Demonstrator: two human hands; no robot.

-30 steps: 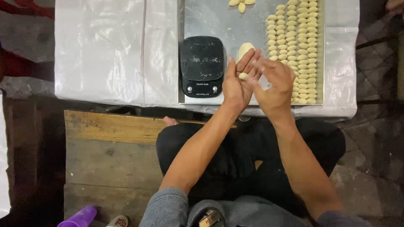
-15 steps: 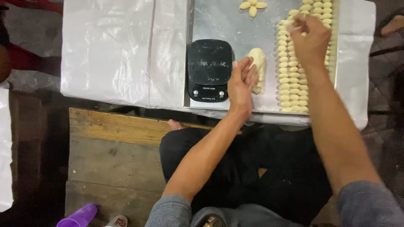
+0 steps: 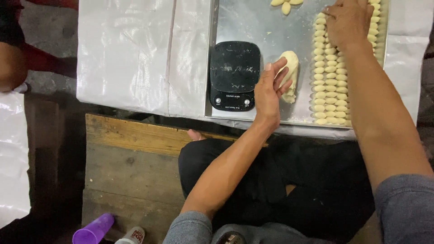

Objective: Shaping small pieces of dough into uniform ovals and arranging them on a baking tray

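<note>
Left hand point(image 3: 270, 90) is touching the dough lump point(image 3: 290, 74) beside the scale point(image 3: 233, 75), fingers loosely curled, not gripping, likely steadying it. Right hand point(image 3: 348, 20) is lying flat, fingers released, over the dough rows point(image 3: 327, 86) on the tray point(image 3: 253, 27).

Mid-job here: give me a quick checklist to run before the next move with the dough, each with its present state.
1. Left hand on the dough lump: ok, fingers touch it.
2. Right hand at the rows of dough pieces: ok, resting over the top end.
3. Rows neat: ok.
4. Scale platform free: ok.
5. Scale reading: cannot tell.
6. Metal tray has bare space: ok.
</note>
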